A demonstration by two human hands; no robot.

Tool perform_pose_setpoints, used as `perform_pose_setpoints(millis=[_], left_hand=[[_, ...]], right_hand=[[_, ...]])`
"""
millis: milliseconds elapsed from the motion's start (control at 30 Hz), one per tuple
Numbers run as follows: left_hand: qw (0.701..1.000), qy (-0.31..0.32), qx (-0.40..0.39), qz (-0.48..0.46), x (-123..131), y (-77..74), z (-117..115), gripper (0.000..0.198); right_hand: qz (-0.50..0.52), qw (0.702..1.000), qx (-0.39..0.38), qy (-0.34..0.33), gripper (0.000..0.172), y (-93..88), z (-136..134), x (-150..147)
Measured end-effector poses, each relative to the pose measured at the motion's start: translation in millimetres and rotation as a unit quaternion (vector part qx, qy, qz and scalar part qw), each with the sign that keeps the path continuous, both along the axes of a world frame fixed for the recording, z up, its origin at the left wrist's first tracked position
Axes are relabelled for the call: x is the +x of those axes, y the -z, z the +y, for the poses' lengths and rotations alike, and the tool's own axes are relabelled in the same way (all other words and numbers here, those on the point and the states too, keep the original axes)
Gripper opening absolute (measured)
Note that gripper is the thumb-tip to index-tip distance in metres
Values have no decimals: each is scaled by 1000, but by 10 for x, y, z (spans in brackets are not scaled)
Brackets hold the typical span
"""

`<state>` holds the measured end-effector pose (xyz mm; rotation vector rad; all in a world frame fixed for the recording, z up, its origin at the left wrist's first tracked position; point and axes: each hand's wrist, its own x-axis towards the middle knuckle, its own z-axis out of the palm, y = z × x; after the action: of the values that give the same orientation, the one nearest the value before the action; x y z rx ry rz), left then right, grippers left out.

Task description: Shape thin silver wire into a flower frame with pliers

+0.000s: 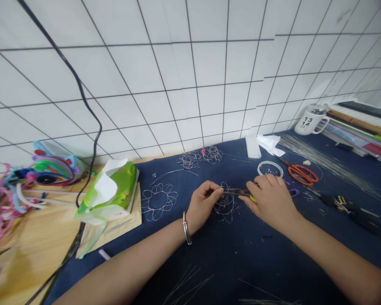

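My left hand (205, 200) pinches a wire flower (227, 207) made of thin looped wire, above the dark blue cloth (184, 262). In my right hand (271, 201) is a pair of pliers (236, 191) with a yellow handle. Its jaws point left and meet the wire at my left fingertips; whether they are closed on it I cannot tell. To the left of my left hand lies another wire flower (158, 201), flat on the cloth. Behind my hands sit two tangled wire pieces (189, 159), one with a red spot.
A green tissue pack (114, 190) stands at the left, near colourful fuzzy craft stems (15, 199). At the right are orange-handled scissors (302, 174), a white tape ring (281, 165), a bundle of straight wires (324, 156) and a white mug (309, 120). A tiled wall (209, 63) rises behind.
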<state>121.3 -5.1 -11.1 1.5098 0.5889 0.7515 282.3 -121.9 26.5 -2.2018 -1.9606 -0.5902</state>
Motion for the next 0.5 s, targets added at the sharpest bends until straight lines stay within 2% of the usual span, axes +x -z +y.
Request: perform_pose_setpoints(millis=[333,500], left_hand=[[1000,-21,-3,17,31,85,-27,17],[1000,-10,-7,26,25,98,-23,18]], right_hand=[[-28,999,-31,6,32,36,-1,-20],[-7,999,-34,-2,33,64,4,7]])
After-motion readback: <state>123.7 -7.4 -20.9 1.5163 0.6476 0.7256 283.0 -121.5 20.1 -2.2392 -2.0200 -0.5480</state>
